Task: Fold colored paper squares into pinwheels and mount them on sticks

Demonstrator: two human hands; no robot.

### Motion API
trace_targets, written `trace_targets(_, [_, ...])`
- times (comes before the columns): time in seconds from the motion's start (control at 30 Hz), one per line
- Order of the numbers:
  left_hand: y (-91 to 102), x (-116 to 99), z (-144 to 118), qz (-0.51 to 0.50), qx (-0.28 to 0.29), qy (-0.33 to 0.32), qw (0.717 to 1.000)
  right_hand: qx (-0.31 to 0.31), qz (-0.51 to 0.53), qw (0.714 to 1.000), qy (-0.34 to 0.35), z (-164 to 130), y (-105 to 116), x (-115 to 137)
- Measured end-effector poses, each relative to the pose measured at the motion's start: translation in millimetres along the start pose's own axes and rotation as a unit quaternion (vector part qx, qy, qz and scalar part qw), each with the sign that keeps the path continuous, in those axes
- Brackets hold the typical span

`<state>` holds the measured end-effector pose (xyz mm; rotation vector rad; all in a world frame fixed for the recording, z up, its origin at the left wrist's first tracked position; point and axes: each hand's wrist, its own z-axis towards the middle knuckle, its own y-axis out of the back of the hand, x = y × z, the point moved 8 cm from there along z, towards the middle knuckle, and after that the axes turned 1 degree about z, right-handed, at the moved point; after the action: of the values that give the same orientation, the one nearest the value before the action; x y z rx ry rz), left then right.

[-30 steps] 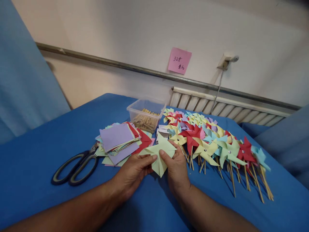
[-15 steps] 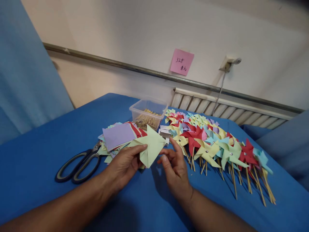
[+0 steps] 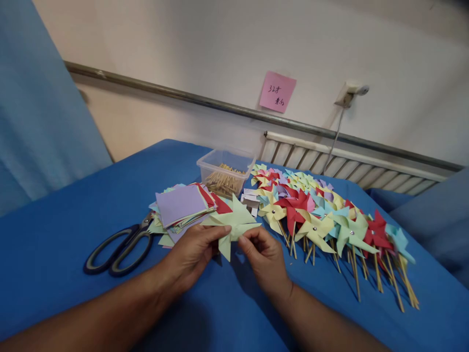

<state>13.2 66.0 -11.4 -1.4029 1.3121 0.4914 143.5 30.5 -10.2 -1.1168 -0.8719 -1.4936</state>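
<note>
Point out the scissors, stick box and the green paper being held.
scissors (image 3: 117, 247), head view, on the handle loops
stick box (image 3: 224, 175), head view, on its front wall
green paper (image 3: 234, 222), head view, on the middle fold

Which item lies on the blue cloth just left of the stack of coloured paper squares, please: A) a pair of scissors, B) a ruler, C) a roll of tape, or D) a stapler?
A: the black-handled scissors lie on the blue cloth, blades touching the paper stack.

right hand (image 3: 266, 256) | regripped green pinwheel (image 3: 234, 225) | pinwheel tilted flatter
</note>
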Motion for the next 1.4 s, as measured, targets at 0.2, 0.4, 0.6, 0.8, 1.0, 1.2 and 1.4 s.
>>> trace_targets(0.2, [-0.9,5.2,1.5,0.015,0.002,0.000,1.000,-0.014,-0.006,1.000,-0.001,4.9,1.6,-5.5])
trace_targets(0.4, [1.7,5.2,2.8,0.049,-0.002,-0.009,0.999,-0.025,-0.053,0.998,0.016,5.5,3.8,-2.8])
trace_targets(0.6, [4.1,3.7,3.3,0.082,-0.011,-0.025,0.996,-0.034,-0.077,0.996,0.028,4.0,3.8,4.6])
trace_targets(0.8, [4.9,2.3,3.6,0.103,-0.022,-0.033,0.994,-0.035,-0.059,0.998,0.006,3.6,2.8,1.6])
trace_targets(1.0, [6.3,2.5,3.1,0.111,-0.034,-0.032,0.993,-0.031,-0.042,0.999,-0.001,3.3,0.9,-1.0])
trace_targets(1.2, [9.6,3.8,4.4,0.118,-0.027,-0.028,0.992,-0.025,-0.008,0.999,-0.020,1.5,1.0,-3.7])
trace_targets(1.4, [5.6,4.3,5.1,0.143,0.018,0.015,0.989,-0.086,0.144,0.982,-0.085,6.6,17.0,-15.3])
